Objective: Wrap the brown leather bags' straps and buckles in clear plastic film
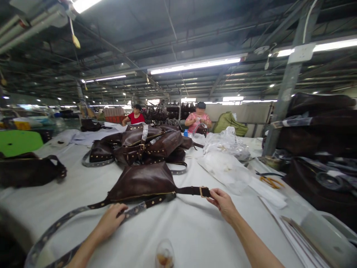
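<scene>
A dark brown leather bag [142, 182] lies on the white table [189, 230] right in front of me. My left hand [110, 221] rests closed on its studded strap [61, 223], which runs off to the lower left. My right hand [223, 203] pinches the bag's short strap end beside the gold buckle [204, 191].
A pile of brown bags [145, 145] sits behind. Another bag [28, 169] lies at the left edge. Clear plastic bags [227, 156] and orange-handled scissors [269, 180] lie to the right, dark bags [320, 149] stacked beyond. Two people sit at the far end. A small bottle [164, 255] stands near me.
</scene>
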### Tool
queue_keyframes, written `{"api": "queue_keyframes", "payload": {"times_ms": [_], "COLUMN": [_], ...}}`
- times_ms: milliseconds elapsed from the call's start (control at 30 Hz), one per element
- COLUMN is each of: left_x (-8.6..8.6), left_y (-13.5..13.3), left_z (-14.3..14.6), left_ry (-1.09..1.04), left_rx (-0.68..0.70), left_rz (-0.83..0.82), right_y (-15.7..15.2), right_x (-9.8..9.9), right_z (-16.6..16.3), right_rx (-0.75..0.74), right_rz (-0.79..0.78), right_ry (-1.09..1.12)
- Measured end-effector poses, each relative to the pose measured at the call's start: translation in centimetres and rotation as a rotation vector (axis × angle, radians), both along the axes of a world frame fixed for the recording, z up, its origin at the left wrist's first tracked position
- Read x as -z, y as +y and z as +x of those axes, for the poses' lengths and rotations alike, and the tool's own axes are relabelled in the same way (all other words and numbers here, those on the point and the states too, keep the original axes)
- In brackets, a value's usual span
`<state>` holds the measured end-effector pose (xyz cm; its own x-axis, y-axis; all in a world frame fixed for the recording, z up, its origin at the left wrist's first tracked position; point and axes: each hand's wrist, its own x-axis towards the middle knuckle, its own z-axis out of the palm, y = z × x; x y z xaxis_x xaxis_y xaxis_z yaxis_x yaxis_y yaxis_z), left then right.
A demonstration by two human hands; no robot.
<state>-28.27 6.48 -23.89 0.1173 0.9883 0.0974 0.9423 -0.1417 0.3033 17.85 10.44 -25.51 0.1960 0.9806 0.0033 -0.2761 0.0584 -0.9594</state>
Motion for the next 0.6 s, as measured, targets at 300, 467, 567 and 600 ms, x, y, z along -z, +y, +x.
{"api": "queue_keyframes", "payload": {"times_ms": [300,467,567,600], "left_x": [-0.6,-2.0,-3.0,-3.1], "left_y": [1.5,2.3,2.1,2.1], "left_z": [2.2,10.4,16.5,18.4], "left_ry": [-0.004,0.03,-0.001,-0.034], "left_rx": [0.028,0.15,0.346,0.391], "left_rz": [0.117,0.119,0.013,-0.026], "right_y": [-4.6,-8.8,-11.9,-13.2], "right_x": [0.4,0.9,0.1,-0.3], "right_z": [7.2,8.0,7.8,7.7], "right_rx": [0.23,0.31,0.288,0.255], "right_rz": [-0.04,-0.087,-0.062,-0.048], "right_ry": [-0.04,-0.156,-0.241,-0.276]}}
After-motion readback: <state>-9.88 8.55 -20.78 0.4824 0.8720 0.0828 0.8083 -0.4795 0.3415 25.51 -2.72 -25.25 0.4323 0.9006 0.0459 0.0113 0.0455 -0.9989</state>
